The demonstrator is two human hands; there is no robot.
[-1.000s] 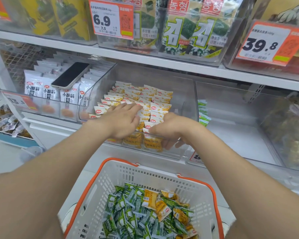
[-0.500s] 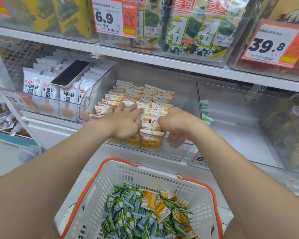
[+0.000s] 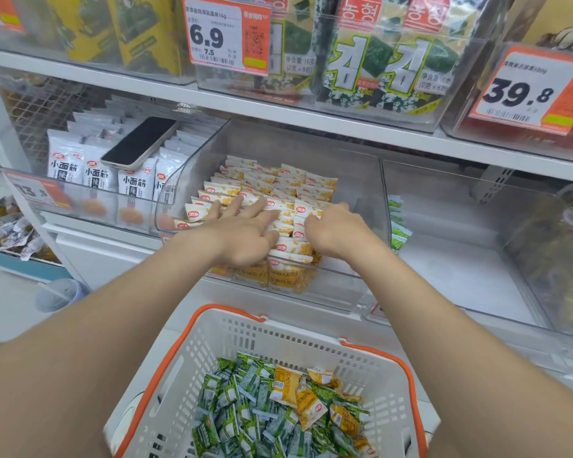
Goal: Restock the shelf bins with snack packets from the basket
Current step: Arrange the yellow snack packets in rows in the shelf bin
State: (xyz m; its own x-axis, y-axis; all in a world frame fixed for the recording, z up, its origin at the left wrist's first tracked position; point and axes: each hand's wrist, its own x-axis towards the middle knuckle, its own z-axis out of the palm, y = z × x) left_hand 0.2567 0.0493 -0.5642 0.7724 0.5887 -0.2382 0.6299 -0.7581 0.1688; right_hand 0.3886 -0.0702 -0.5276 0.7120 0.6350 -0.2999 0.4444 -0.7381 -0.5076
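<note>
White shelf [image 3: 311, 119], clear plastic bin [image 3: 361, 180], phone [image 3: 139, 143] nearby. Left hand [image 3: 245, 233] lies flat on shiny yellow packets [image 3: 278, 183]; right hand [image 3: 338, 229] curls its fingers, hold unclear.

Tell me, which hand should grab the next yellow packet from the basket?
Probably the right hand: yellow packets sit in the basket on that side, while the left hand lies flat on the rows in the bin.

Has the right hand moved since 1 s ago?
Yes. The right hand has gone back, deeper into the clear bin, away from its front wall and up over the yellow packets.
</note>
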